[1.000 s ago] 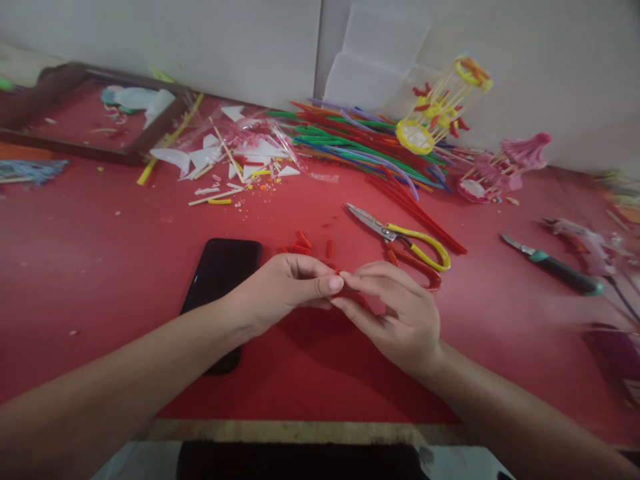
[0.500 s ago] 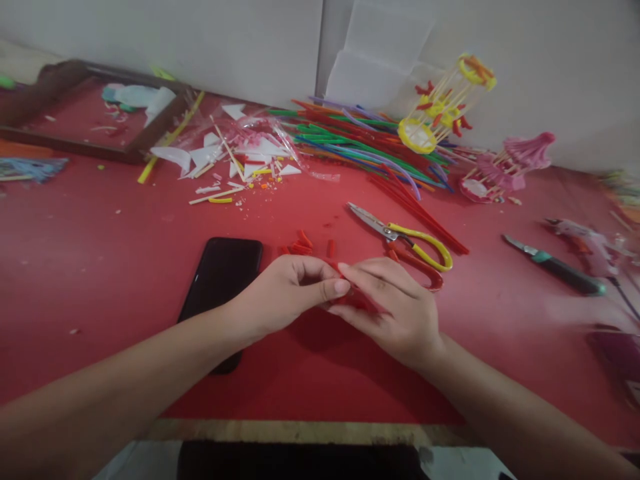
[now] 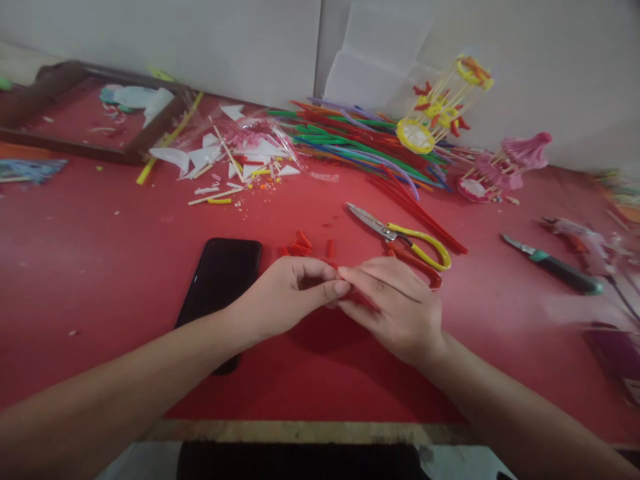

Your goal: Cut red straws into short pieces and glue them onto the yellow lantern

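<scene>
right hand [image 3: 400, 313] fingers bunched tighter vs 1 s ago, tips meeting left hand [image 3: 280, 293], both apparently pinching a mostly hidden red bit [image 3: 335, 265], so likely still working it.

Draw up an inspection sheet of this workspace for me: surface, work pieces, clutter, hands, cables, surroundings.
Surface: red tabletop, small crumbs scattered on it.
Work pieces: short red pieces heaped just beyond the hands; long red strips behind the scissors, whose blades point away to the left.
Clutter: black phone, partly under the left forearm; white scraps farther back; green-handled knife at right.
Left hand: fingertips appear to pinch a small red piece, mostly hidden.
Right hand: fingertips meet the left's at that piece.
Cables: dark cord beside what looks like a glue gun.
Surroundings: pale wall behind; yellow model and pink model at back right; no other person seen.
</scene>
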A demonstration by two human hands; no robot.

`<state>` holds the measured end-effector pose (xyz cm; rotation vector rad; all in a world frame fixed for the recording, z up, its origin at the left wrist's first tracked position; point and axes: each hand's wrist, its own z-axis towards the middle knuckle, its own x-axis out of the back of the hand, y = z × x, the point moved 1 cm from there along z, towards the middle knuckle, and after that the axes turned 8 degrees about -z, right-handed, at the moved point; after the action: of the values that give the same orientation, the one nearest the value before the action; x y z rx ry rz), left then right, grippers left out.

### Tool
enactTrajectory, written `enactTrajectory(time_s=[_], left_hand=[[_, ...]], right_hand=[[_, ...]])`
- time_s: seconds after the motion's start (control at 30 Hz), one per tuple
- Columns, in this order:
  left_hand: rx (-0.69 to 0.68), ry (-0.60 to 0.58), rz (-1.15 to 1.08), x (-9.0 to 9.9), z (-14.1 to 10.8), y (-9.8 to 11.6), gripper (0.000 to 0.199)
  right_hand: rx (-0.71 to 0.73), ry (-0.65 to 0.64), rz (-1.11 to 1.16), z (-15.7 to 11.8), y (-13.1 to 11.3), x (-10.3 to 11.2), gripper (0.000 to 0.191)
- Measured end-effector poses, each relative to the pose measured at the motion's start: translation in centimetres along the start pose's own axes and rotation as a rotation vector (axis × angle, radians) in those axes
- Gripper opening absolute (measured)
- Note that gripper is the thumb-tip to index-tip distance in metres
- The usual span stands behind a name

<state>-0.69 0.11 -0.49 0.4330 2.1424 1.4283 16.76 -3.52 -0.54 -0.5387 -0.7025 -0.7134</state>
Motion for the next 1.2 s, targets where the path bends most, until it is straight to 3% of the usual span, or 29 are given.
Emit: enactTrajectory(time_s=[0.27,0.67,0.83,0.97,1.1,1.2], left_hand=[[0.033,-0.046,-0.131,0.3,0.0,-0.3,0.015],[0.163,-0.251,-0.366,0.6,0.1,-0.7,0.016],[0.181,-0.214,-0.354,0.7,0.0,-0.7,0.017],[0.213,-0.251,-0.288,0.7,-0.1,-0.6,0.015],[0.267,-0.281,-0.223,0.4,-0.2,-0.4,0.016],[0.261,-0.278,-0.213,0.2,-0.2,-0.2,0.018]], right_hand=[[-0.019,0.029,0.044,0.0,0.2,0.1,0.03],[0.006,0.018,0.241,0.0,0.0,0.4,0.046],[-0.133,-0.052,0.441,0.0,0.2,0.2,0.05],[-0.325,-0.156,0.689,0.0,0.7,0.3,0.024],[-0.348,-0.285,0.781,0.1,1.1,0.6,0.012],[-0.349,-0.287,0.764,0.1,1.3,0.8,0.007]])
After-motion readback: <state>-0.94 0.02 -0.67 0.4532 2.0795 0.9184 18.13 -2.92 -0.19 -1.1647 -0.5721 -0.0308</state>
